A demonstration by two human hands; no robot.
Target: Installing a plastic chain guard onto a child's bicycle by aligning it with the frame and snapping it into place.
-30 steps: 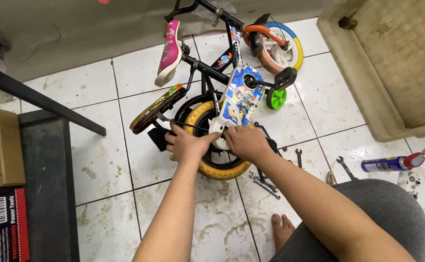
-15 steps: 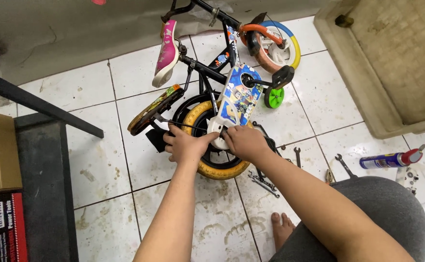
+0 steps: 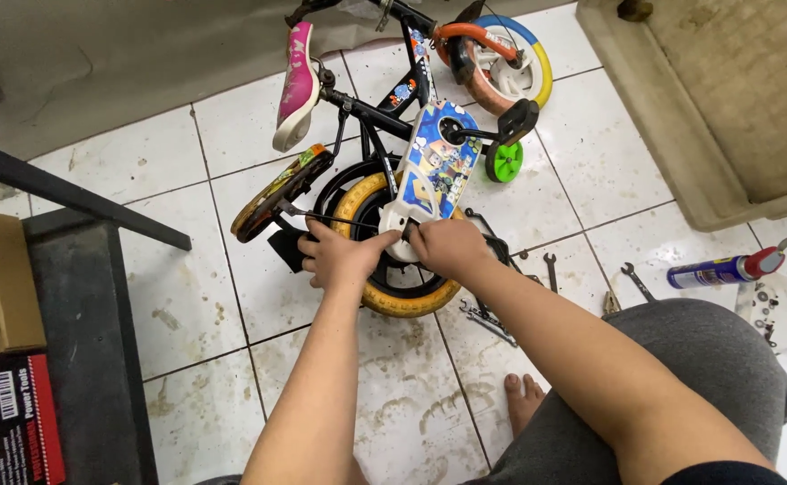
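Bike (image 3: 384,117): small child's bike lying on its side on the tiled floor (image 3: 187,296), pink saddle (image 3: 296,83) to the upper left.
Rear wheel (image 3: 384,301): yellow tyre, in front of the person's knees; both hands meet at its hub.
Left hand (image 3: 335,260): fingers curled at the hub beside the chain guard; whether it grips anything, I cannot tell.
Right hand (image 3: 447,247): closed at the lower end of the chain guard (image 3: 434,171), touching it; what it pinches is hidden.
Training wheel (image 3: 504,162): green, just right of the chain guard.
Spanners (image 3: 551,271): on the floor, right of the wheel.
Spray can (image 3: 721,269): blue, lying on the floor at far right.
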